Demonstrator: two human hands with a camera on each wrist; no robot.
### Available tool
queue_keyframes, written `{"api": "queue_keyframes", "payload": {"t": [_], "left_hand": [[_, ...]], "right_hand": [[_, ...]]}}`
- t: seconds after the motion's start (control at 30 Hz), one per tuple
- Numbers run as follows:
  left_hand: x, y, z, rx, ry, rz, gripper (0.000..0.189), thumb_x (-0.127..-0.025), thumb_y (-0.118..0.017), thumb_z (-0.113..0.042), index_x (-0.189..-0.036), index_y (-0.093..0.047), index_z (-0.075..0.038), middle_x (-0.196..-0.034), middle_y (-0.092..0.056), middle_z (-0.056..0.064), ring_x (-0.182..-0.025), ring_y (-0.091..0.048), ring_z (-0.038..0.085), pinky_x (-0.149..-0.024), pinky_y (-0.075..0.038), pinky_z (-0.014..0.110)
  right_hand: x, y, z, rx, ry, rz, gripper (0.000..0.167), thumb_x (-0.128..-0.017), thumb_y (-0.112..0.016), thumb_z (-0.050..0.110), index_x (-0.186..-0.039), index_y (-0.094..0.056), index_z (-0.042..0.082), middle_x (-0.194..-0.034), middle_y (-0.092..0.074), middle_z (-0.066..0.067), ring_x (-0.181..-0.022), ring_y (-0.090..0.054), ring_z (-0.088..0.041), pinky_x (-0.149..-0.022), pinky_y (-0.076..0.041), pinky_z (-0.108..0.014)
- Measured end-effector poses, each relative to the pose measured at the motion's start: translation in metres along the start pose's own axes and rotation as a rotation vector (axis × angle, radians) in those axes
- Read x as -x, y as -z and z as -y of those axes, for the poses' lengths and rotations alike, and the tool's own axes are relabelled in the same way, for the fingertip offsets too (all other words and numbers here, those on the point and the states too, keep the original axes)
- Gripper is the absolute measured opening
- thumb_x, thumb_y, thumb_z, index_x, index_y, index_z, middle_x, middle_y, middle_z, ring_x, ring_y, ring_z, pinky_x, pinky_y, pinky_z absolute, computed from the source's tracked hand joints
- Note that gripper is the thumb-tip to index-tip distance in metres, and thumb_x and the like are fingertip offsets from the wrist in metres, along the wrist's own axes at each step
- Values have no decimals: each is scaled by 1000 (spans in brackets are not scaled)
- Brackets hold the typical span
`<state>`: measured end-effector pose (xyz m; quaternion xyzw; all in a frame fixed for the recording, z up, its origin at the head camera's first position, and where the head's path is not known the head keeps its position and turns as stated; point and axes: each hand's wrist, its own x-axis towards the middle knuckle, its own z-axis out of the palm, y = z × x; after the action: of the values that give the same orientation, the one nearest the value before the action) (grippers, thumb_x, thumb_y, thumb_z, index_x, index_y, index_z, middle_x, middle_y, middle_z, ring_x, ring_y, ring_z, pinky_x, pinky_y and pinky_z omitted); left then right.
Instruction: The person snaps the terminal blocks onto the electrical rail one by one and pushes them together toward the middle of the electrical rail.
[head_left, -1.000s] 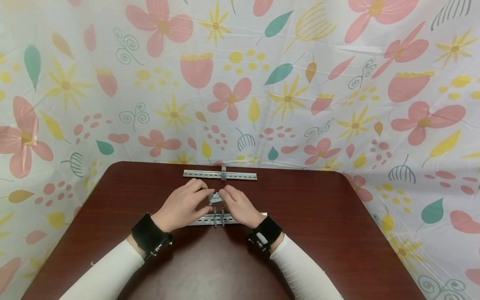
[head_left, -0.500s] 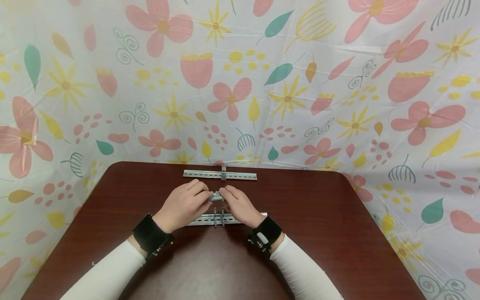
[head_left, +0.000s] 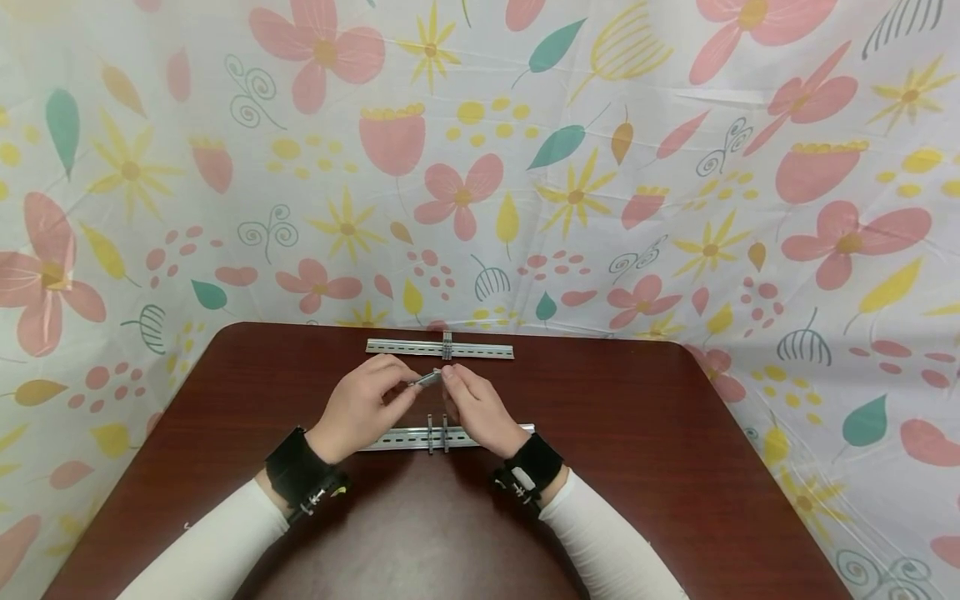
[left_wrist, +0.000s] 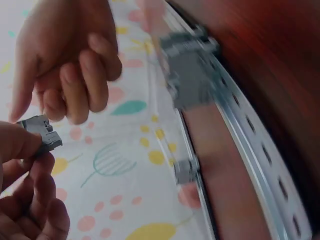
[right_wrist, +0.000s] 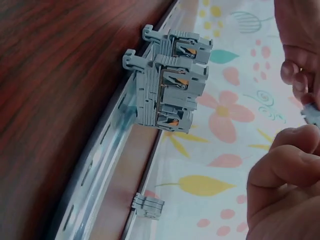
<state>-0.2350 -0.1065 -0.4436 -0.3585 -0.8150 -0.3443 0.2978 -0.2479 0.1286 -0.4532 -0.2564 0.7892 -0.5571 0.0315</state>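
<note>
A small grey DIN-rail terminal block [head_left: 429, 378] is held up between my two hands, over the table. My left hand [head_left: 367, 407] pinches one end between thumb and fingers; the block [left_wrist: 42, 132] shows its notched edge in the left wrist view. My right hand [head_left: 482, 408] has curled fingers and holds the far end at its fingertips, though the exact contact is partly hidden. Beneath the hands lies a slotted metal DIN rail [head_left: 408, 438]. Two terminal blocks stand upright on it, slightly apart, the nearer block [right_wrist: 170, 92] showing its metal insides.
A second DIN rail [head_left: 397, 346] lies farther back, with a small cluster of terminal blocks [head_left: 447, 345] on it. Both rails rest on a dark red-brown table [head_left: 622, 433]. Behind the table hangs a floral cloth [head_left: 480, 192].
The terminal block has been turned between my fingers, from its broad face towards a thin tilted edge, and raised slightly. Both hands stay nearly in place; the rails are unmoved.
</note>
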Motion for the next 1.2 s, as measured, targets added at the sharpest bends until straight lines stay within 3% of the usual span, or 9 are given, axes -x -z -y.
{"api": "queue_keyframes", "payload": {"t": [0.13, 0.3, 0.4, 0.63, 0.77, 0.9, 1.07, 1.2], "left_hand": [[-1, 3, -6, 198, 220, 21, 9, -102, -84, -12, -108, -85, -19, -102, -73, -9, -76, -60, 12, -65, -50, 29], [-3, 5, -11, 365, 457, 23, 9, -104, -83, -25, -112, -87, -22, -109, -80, -8, -83, -66, 13, -69, -52, 30], [-4, 5, -14, 454, 555, 22, 14, -103, -84, -29, -113, -88, -19, -112, -82, -4, -92, -71, 16, -76, -55, 29], [-4, 1, -18, 665, 729, 40, 21, -101, -86, -27, -114, -87, -11, -100, -78, 4, -77, -66, 27, -67, -54, 29], [-3, -2, -19, 751, 775, 55, 23, -102, -86, -23, -115, -86, -5, -103, -78, 13, -80, -68, 27, -69, -57, 31], [-1, -4, -18, 760, 773, 80, 22, -103, -84, -22, -115, -85, -5, -103, -76, 23, -82, -69, 30, -70, -57, 32], [1, -6, -20, 697, 719, 113, 20, -103, -84, -25, -114, -87, -8, -99, -78, 15, -83, -69, 38, -71, -60, 36], [1, -7, -21, 668, 702, 129, 20, -102, -85, -25, -116, -87, -10, -96, -79, 9, -82, -69, 37, -71, -60, 39]], "right_hand": [[1, 0, 1, 25, 62, -29, 45, -123, -38, 39, -97, -54, 7, -67, -45, 0, -58, -44, -18, -60, -37, -30], [1, 0, 1, 68, 161, -58, 28, -123, -44, 27, -105, -55, 8, -72, -46, 1, -61, -46, -16, -63, -38, -30], [1, -1, 0, 105, 208, -75, 17, -122, -46, 20, -112, -54, 9, -77, -48, 2, -66, -48, -15, -66, -40, -30], [1, -2, -2, 139, 240, -83, 14, -122, -45, 18, -118, -53, 7, -84, -49, 0, -72, -50, -15, -69, -42, -31], [1, -2, -2, 175, 251, -69, 15, -122, -44, 18, -119, -53, 7, -90, -50, -2, -73, -48, -14, -70, -41, -32], [2, -2, -2, 207, 276, -61, 15, -122, -44, 16, -123, -54, 5, -92, -50, -2, -73, -45, -14, -71, -39, -32], [3, -1, -1, 236, 293, -67, 15, -122, -44, 16, -119, -53, 4, -87, -45, 0, -72, -42, -12, -70, -36, -31], [3, -1, 0, 252, 301, -67, 16, -122, -43, 16, -112, -51, 6, -86, -42, 1, -71, -39, -11, -69, -35, -30]]}}
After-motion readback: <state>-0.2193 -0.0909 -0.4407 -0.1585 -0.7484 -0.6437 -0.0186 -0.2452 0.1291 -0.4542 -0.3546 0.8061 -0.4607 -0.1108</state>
